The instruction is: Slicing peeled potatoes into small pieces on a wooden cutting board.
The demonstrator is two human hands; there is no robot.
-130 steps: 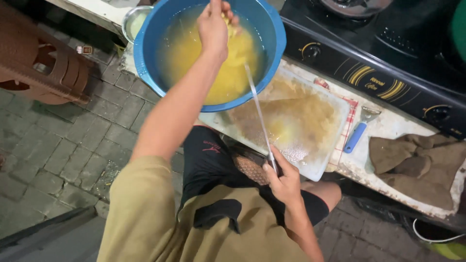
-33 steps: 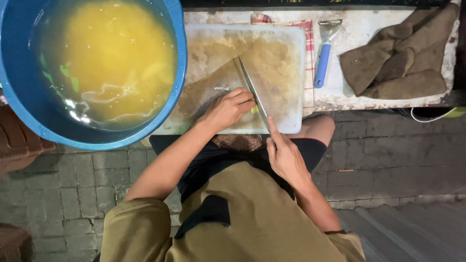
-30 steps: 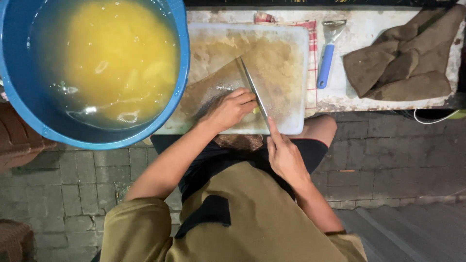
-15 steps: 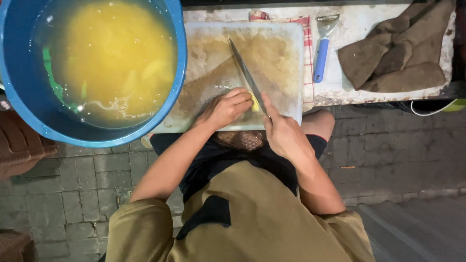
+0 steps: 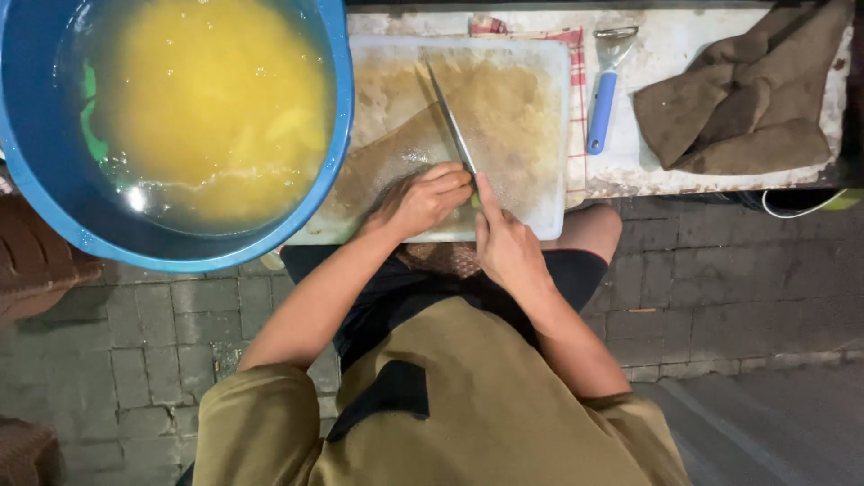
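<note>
Gripping knife (image 5: pixel 453 126), right hand (image 5: pixel 506 245) fingers clamped on handle; blade points away, slightly left; left hand (image 5: pixel 421 198) curled beside.

Blue-handled peeler (image 5: pixel 601 99), brown rag (image 5: pixel 742 112)

One cam only, head-worn, looking nearly straight down over the wearer's chest and lap. Landmark: the cutting board (image 5: pixel 531 135), top centre, close, approx arm's reach. Left of board, blue basin (image 5: pixel 337 135), cropped by frame edge. Right of board, brown cloth (image 5: pixel 747 108). Below board, paved floor (image 5: pixel 738 288). No 2nd view to overlap.
</note>
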